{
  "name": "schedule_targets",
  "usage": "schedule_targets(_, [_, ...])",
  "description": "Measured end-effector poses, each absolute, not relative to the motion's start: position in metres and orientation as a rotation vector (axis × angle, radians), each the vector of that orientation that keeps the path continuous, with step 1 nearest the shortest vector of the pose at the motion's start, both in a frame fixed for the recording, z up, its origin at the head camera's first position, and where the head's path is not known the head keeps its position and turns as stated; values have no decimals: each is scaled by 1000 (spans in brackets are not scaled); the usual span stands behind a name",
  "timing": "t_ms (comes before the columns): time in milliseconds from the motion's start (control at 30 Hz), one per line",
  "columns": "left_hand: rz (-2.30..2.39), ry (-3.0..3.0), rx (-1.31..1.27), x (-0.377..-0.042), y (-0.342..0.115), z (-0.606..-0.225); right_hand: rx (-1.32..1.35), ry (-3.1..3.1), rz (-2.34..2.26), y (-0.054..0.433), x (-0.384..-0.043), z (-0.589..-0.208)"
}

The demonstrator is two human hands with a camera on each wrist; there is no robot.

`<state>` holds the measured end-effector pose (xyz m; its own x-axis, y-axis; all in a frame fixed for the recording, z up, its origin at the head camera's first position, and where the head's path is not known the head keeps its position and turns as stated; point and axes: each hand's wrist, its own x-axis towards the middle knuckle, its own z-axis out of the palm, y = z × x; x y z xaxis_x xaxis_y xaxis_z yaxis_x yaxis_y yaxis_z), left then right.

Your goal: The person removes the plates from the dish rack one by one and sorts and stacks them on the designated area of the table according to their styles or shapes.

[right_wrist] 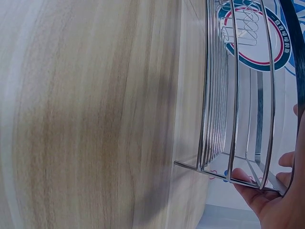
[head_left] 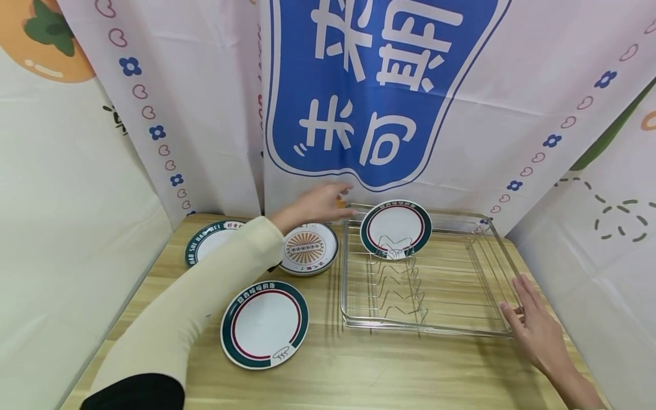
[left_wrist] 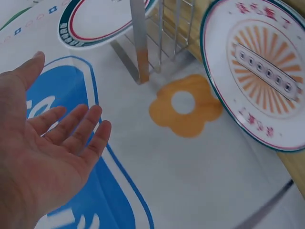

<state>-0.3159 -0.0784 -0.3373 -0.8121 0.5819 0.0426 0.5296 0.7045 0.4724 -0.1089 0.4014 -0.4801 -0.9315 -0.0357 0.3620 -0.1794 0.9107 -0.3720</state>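
Note:
A silver wire dish rack (head_left: 435,328) stands on the right half of the table. One white plate with a green rim (head_left: 394,225) leans upright in its rear left slots. My left hand (head_left: 323,204) hovers beside the rack's rear left corner, fingers spread and palm bare in the left wrist view. Below that hand lies a small stack of plates with an orange sunburst (head_left: 310,250). At the rack's front right corner my right hand (head_left: 538,330) holds the rim, thumb against the wires in the right wrist view.
Another green-rimmed plate (head_left: 266,324) lies flat at the front left. Farther back, a green-rimmed plate (head_left: 207,242) is partly covered by my left sleeve (head_left: 205,290). A printed cloth (head_left: 220,114) hangs right behind the wooden table (head_left: 369,370).

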Motion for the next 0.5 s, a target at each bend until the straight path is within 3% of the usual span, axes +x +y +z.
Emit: schedule_targets(500, [690,2726,875,-337,-17,-349,160,-2703,572,402,-110,-484])
